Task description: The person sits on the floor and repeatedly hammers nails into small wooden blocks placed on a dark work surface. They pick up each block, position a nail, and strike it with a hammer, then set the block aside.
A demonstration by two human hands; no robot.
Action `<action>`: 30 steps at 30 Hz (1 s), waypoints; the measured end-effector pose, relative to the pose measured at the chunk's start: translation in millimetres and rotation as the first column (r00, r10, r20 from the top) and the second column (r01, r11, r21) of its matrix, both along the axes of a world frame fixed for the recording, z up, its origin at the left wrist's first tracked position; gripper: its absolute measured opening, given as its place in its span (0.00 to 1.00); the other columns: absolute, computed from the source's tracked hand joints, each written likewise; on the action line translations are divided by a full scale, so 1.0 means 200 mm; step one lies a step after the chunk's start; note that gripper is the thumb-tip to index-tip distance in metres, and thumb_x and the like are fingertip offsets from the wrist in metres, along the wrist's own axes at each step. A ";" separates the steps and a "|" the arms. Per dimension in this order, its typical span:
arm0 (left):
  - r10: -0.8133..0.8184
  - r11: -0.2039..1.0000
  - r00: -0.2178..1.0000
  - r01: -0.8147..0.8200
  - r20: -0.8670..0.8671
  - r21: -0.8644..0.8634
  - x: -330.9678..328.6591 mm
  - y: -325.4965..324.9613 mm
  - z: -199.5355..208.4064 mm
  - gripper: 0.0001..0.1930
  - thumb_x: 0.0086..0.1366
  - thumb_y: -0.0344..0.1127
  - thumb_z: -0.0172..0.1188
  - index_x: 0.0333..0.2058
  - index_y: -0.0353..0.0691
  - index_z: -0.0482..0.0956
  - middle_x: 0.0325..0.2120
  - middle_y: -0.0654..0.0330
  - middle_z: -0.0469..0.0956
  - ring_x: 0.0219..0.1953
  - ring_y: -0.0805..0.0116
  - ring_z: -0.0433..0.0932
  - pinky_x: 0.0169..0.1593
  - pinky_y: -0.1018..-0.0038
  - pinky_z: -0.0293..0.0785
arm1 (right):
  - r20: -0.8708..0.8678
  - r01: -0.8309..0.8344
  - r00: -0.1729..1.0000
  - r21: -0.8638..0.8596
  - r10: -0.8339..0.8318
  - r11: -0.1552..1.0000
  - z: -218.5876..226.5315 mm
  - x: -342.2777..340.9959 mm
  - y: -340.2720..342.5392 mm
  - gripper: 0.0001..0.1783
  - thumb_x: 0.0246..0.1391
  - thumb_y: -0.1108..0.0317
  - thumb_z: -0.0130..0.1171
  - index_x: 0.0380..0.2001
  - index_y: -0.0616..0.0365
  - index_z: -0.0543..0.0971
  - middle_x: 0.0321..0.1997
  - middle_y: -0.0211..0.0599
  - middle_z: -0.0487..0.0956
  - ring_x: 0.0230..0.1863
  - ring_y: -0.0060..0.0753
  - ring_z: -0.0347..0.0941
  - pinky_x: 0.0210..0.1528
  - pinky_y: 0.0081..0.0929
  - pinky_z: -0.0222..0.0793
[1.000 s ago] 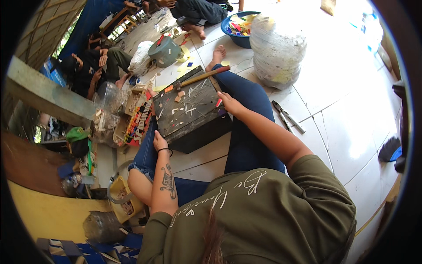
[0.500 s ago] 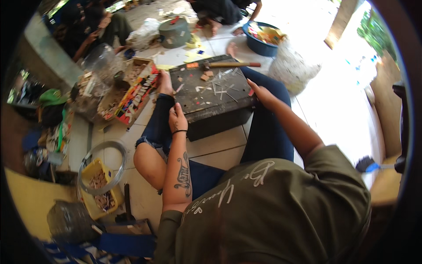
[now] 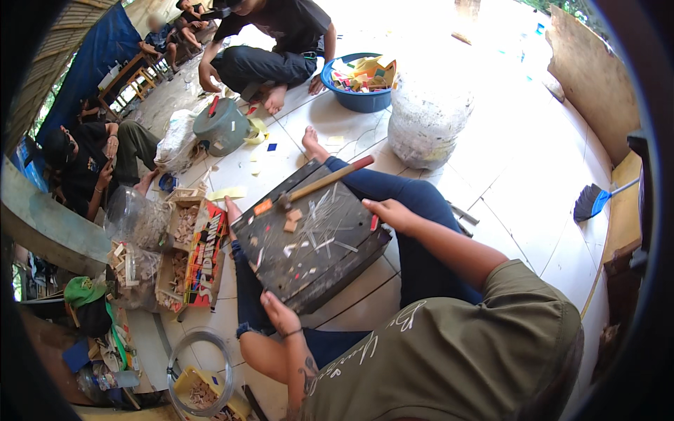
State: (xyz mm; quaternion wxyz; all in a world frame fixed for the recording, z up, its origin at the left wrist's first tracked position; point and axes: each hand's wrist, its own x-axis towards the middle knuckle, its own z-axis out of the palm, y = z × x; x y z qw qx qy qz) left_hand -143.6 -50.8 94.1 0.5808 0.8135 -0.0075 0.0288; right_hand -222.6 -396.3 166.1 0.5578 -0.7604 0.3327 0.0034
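Two grips on black box point(image 3: 335, 265): left hand point(image 3: 282, 316) at near corner, right hand point(image 3: 390, 213) at right edge; wooden-handled hammer point(image 3: 328, 181) on top.

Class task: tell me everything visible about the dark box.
The dark box looks wooden, with a flat, scuffed top. It sits turned askew between the person's legs. The left hand holds its near-left corner, the right hand its right edge. On top lie a hammer, thin pale strips and small tan blocks. Its underside is hidden.
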 end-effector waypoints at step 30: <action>0.131 0.991 0.978 -0.130 0.161 -0.015 -0.35 0.48 0.49 0.16 0.71 0.33 0.53 0.54 0.34 0.72 0.47 0.58 0.78 0.42 0.72 0.76 0.50 0.74 0.71 | -0.006 -0.004 1.000 -0.967 -0.009 0.253 0.41 -0.16 -1.21 0.22 0.51 0.49 0.67 0.25 0.57 0.75 0.24 0.36 0.80 0.32 0.42 0.79 0.41 0.41 0.69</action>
